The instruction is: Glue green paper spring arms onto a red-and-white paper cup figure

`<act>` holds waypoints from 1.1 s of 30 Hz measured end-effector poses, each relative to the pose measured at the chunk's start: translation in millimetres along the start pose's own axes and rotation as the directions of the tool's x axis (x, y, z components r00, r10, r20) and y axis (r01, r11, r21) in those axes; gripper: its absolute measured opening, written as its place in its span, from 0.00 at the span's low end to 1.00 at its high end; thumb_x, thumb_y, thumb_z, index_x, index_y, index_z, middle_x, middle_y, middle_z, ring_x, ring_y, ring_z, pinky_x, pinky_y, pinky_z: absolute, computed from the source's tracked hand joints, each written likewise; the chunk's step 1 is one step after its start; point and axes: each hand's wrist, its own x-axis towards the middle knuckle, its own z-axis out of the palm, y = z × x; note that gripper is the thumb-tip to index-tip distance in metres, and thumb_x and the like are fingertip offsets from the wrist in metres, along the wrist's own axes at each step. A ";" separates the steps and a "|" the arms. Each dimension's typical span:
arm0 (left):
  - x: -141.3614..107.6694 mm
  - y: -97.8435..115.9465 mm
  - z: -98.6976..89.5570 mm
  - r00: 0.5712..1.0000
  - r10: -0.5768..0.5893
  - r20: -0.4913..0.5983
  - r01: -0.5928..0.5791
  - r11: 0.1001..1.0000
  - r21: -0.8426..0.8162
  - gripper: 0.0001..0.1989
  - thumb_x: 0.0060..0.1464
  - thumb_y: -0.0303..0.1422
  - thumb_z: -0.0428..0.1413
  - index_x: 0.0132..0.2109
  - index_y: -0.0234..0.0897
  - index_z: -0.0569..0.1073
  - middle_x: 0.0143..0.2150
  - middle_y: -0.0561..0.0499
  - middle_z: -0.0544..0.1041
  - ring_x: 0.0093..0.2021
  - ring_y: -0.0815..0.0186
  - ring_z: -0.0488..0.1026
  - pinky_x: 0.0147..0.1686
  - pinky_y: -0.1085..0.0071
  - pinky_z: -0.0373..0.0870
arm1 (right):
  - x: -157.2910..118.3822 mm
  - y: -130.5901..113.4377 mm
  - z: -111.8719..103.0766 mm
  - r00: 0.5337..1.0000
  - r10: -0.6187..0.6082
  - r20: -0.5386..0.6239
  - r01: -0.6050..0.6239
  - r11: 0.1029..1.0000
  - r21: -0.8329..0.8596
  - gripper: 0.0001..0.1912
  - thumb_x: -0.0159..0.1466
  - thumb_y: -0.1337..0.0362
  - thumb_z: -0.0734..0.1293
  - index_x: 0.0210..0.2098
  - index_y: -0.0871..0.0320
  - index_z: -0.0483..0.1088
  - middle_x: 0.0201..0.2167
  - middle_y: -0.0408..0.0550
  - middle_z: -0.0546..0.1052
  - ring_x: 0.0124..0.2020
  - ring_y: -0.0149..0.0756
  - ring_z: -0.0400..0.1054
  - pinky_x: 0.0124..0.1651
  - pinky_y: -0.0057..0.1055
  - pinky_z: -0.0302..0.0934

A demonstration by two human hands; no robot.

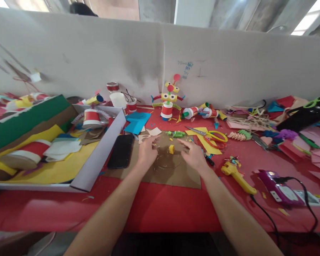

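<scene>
A small folded yellow paper piece [171,149] stands on the brown cardboard sheet [184,179] between my two hands. My left hand [148,152] is over the left part of the sheet, index finger stretched forward, with nothing visible in it. To the right of the yellow piece, my right hand [193,153] has its index finger pointing toward the green folded paper strip [179,134] and holds nothing visible. Neither hand touches the yellow piece. Cream paper pieces [155,131] lie beyond my left hand.
A black phone [120,151] and an open box [92,174] are at left. Paper-cup figures [166,110] stand at the back. Scissors [216,137], a yellow glue gun [238,174], a purple power strip [281,190] and a black bottle [301,115] lie at right.
</scene>
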 end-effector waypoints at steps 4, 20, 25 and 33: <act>-0.4 2.3 -1.6 1.000 0.007 -0.008 -0.007 0.999 0.043 0.28 0.44 0.15 0.50 0.53 0.35 0.74 0.46 0.44 0.79 0.44 0.62 0.75 0.44 0.67 0.71 | -0.6 1.5 9.6 0.998 -0.055 0.035 0.054 0.997 0.046 0.31 0.51 0.75 0.64 0.55 0.58 0.67 0.48 0.52 0.77 0.51 0.43 0.69 0.55 0.42 0.61; 1.4 -0.4 2.5 0.998 -0.050 0.033 0.054 0.992 -0.118 0.25 0.43 0.17 0.54 0.51 0.36 0.75 0.44 0.44 0.79 0.41 0.62 0.76 0.41 0.66 0.73 | -0.5 4.6 33.5 0.996 -0.093 0.011 0.093 0.995 0.030 0.21 0.58 0.72 0.63 0.51 0.57 0.65 0.38 0.50 0.77 0.44 0.42 0.68 0.51 0.42 0.60; 1.8 5.4 4.2 0.959 -0.194 0.208 0.262 0.888 -0.377 0.22 0.41 0.16 0.56 0.46 0.32 0.76 0.42 0.42 0.80 0.37 0.64 0.77 0.41 0.64 0.74 | 2.0 8.6 28.4 0.997 -0.071 -0.007 0.071 0.993 0.096 0.24 0.57 0.74 0.58 0.53 0.58 0.62 0.37 0.49 0.76 0.41 0.37 0.70 0.46 0.37 0.63; 2.6 -0.1 5.8 0.968 -0.161 0.194 0.223 0.907 -0.357 0.27 0.37 0.14 0.57 0.47 0.33 0.76 0.42 0.44 0.80 0.40 0.63 0.76 0.43 0.63 0.74 | -0.6 1.7 32.5 0.995 -0.088 0.041 0.088 0.996 0.011 0.26 0.54 0.70 0.66 0.53 0.59 0.64 0.42 0.51 0.76 0.47 0.44 0.67 0.52 0.44 0.58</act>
